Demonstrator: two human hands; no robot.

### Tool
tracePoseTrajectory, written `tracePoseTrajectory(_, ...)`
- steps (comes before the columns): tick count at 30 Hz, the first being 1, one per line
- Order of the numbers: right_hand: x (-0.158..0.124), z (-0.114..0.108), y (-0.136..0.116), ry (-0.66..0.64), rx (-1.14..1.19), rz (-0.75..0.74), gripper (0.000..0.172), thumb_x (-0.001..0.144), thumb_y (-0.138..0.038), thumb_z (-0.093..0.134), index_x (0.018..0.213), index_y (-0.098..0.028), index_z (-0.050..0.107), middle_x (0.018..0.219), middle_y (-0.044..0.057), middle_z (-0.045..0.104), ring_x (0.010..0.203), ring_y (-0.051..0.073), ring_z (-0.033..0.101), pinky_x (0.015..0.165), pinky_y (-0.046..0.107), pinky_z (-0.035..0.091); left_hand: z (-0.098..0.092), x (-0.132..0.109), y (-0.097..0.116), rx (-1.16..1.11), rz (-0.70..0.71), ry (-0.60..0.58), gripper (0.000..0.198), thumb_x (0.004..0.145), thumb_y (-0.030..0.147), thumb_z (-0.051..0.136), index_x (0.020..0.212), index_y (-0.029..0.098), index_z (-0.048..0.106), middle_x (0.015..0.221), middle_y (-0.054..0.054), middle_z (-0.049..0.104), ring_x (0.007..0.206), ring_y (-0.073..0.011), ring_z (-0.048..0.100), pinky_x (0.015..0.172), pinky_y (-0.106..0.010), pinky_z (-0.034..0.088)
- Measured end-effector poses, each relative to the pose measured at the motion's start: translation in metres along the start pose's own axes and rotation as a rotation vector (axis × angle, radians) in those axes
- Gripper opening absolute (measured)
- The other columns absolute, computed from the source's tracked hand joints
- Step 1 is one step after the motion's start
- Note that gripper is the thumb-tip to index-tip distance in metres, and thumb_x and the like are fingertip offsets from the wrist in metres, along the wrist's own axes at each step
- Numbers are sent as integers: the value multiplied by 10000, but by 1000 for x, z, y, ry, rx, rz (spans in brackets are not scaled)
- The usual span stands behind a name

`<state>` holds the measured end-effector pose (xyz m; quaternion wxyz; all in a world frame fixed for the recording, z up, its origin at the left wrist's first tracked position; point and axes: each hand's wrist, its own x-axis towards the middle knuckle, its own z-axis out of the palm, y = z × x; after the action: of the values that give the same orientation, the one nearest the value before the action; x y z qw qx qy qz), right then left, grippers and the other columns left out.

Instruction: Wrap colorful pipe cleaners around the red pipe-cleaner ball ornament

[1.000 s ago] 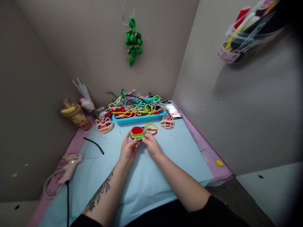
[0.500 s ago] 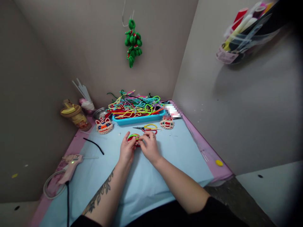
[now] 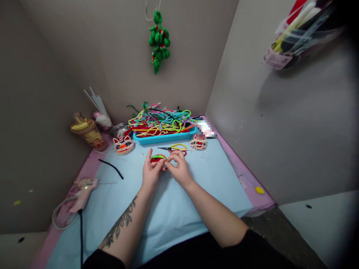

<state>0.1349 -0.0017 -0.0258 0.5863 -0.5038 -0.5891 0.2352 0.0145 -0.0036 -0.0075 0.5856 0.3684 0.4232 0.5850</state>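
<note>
My left hand is closed around a small rounded craft piece, red with bright green and orange strands, its thumb pressed on the near side. From the right, my right hand pinches at the edge of the same piece with thumb and forefinger. The fingers hide much of its lower part, and whatever fine strand may lie in the pinch is too small to make out. Just beyond my hands lie scissors with yellow and red handles, partly covered by my right fingers.
A blue tray heaped with coloured cords stands behind. Two lion-face pieces flank it. At left are a pink glue gun, a black strip, a cup and a metal bowl. Walls enclose the table.
My right fingers have drawn closer into a pinch at the piece's right edge. More of its red and green top shows. The view has shifted slightly.
</note>
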Motion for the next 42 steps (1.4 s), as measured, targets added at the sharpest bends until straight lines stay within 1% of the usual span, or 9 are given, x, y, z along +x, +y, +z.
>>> tracePoseTrajectory(4,7,1,10,95,293,223,128,709,-304,614,684,-203,539,783,6,527,783,173,538,677,282,441,-3,2,1,-42,43,24,948,632,274,800,1430,147,303,682,-37,710,514,-85,576,537,-169,402)
tracePoseTrajectory(8,7,4,15,81,448,368,175,702,-346,609,708,-203,508,644,-37,491,610,130,476,620,260,428,-3,3,0,-47,82,-5,921,646,277,796,1423,162,315,717,-46,717,605,-117,633,627,-202,454)
tracePoseTrajectory(14,2,8,16,1,228,313,183,663,-379,694,711,-205,665,962,64,625,971,228,568,860,360,451,-2,0,2,-4,133,-51,880,678,286,779,1423,213,315,811,-53,708,719,-143,666,744,-254,498)
tracePoseTrajectory(20,4,13,21,-44,618,552,273,618,-428,740,733,-186,692,1186,96,626,1144,274,547,976,405,406,-4,2,-8,39,187,-155,831,709,313,755,1415,277,318,1078,-70,664,825,-134,656,818,-271,497)
tracePoseTrajectory(23,6,10,19,4,572,461,208,664,-383,704,723,-188,668,1222,88,583,1154,258,530,973,385,413,-5,5,-14,28,169,-196,875,712,326,751,1439,312,264,1193,-89,617,875,-151,648,767,-260,503)
tracePoseTrajectory(28,7,-2,9,133,181,141,109,781,-283,587,816,-198,646,1197,101,509,1140,221,510,961,371,437,-6,5,-15,-16,38,-203,1050,671,288,783,1476,352,112,1180,-89,608,773,-128,635,661,-231,480)
tracePoseTrajectory(32,9,-11,5,225,-16,-13,114,821,-236,538,854,-196,640,1212,121,473,1166,239,464,877,371,485,-6,6,-10,-23,-53,-42,942,619,266,809,1413,291,303,973,-15,622,582,-54,557,535,-182,409)
tracePoseTrajectory(35,10,-15,6,194,-154,-103,107,830,-211,541,840,-205,648,1189,109,481,1165,248,448,944,420,443,-6,7,-5,-63,-50,66,831,618,293,807,1336,213,396,822,23,602,511,-35,506,487,-170,370)
tracePoseTrajectory(42,9,-14,9,61,-217,-243,120,797,-161,572,829,-239,658,1162,77,487,1150,252,449,1003,468,375,-7,8,1,-115,-217,37,848,603,334,824,1326,214,397,675,39,594,434,-45,480,388,-149,277)
